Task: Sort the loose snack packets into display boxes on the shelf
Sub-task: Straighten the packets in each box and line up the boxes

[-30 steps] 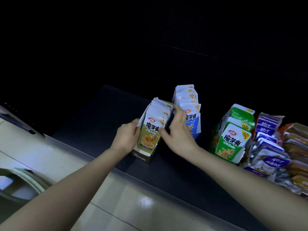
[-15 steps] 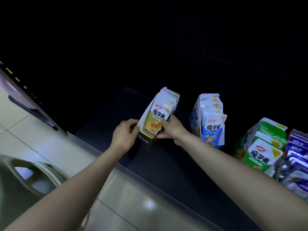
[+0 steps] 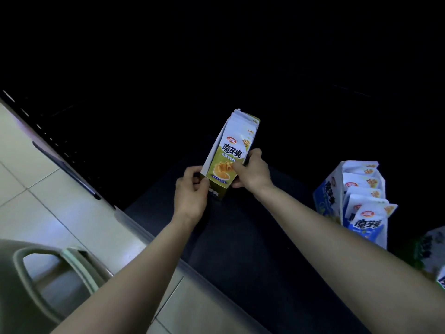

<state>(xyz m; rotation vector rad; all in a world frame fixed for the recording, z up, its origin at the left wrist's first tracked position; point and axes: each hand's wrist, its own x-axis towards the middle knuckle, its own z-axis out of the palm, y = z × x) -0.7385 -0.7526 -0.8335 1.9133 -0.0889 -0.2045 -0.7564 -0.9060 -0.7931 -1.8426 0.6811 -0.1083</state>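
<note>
Forearms outstretched, left grip [image 3: 191, 192] and right grip [image 3: 253, 170] tight on box [image 3: 230, 147].

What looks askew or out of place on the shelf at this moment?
The olive display box is tilted, gripped by the left hand and right hand rather than standing square. In the blue display box, the front packets slump forward. Nothing looks spilled.
</note>
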